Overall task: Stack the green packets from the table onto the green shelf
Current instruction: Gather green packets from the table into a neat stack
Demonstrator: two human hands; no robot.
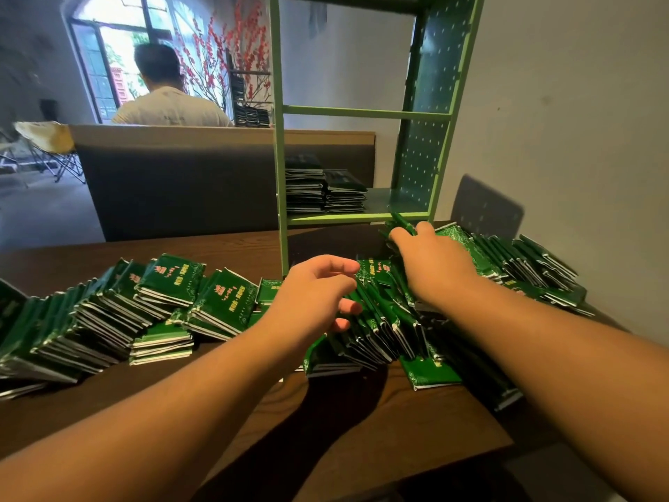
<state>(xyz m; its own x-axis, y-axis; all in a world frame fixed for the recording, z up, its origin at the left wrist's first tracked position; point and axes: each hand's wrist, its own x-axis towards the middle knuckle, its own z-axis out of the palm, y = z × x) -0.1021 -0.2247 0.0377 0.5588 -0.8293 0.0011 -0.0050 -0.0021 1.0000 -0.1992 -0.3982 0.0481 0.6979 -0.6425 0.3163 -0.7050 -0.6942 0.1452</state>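
Green packets [159, 306] lie in leaning rows across the brown table [325, 440], from far left to far right. The green shelf [365, 112] stands on the table's far edge; two stacks of packets [325, 192] sit on its lowest board at the left. My left hand [315, 297] hovers over the middle row [380, 327], fingers curled loosely, fingertips touching the packets' edges. My right hand [430, 262] reaches just below the shelf's lowest board and grips a bunch of packets [402, 222], one sticking up between its fingers.
A person [166, 96] sits with their back turned behind a dark partition [188, 182] at the far left. The wall [579, 121] is close on the right. A dark chair back [485, 208] stands beside the shelf. The right part of the lowest shelf board [383, 201] holds nothing.
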